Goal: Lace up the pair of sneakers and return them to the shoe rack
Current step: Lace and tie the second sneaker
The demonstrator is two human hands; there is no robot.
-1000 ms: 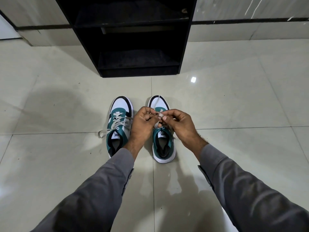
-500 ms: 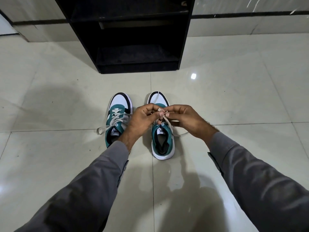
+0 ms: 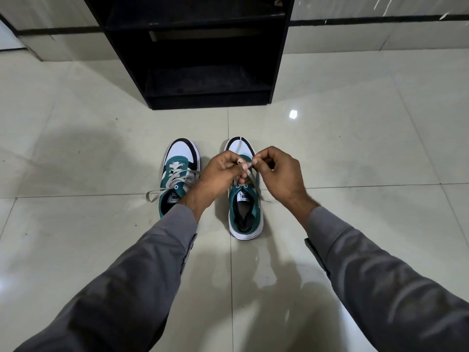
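Note:
Two green, white and black sneakers stand side by side on the floor, toes toward the rack. The left sneaker (image 3: pixel 177 174) has grey laces threaded through, with one loose end trailing to its left. Over the right sneaker (image 3: pixel 245 212) my left hand (image 3: pixel 223 174) and my right hand (image 3: pixel 279 174) meet, each pinching the grey lace (image 3: pixel 250 177) that runs up from its eyelets. My hands hide the middle of that sneaker. The black shoe rack (image 3: pixel 203 59) stands beyond the sneakers, and its lower shelf holds nothing.
The floor is glossy pale tile (image 3: pixel 355 161) with a bright light reflection at the right. A wall with a dark stripe (image 3: pixel 380 20) runs behind the rack. My grey sleeves fill the lower part of the view.
My hands rose slightly above the right sneaker while still working its lace; the right hand drew in closer to the left. The view shifted down a little.

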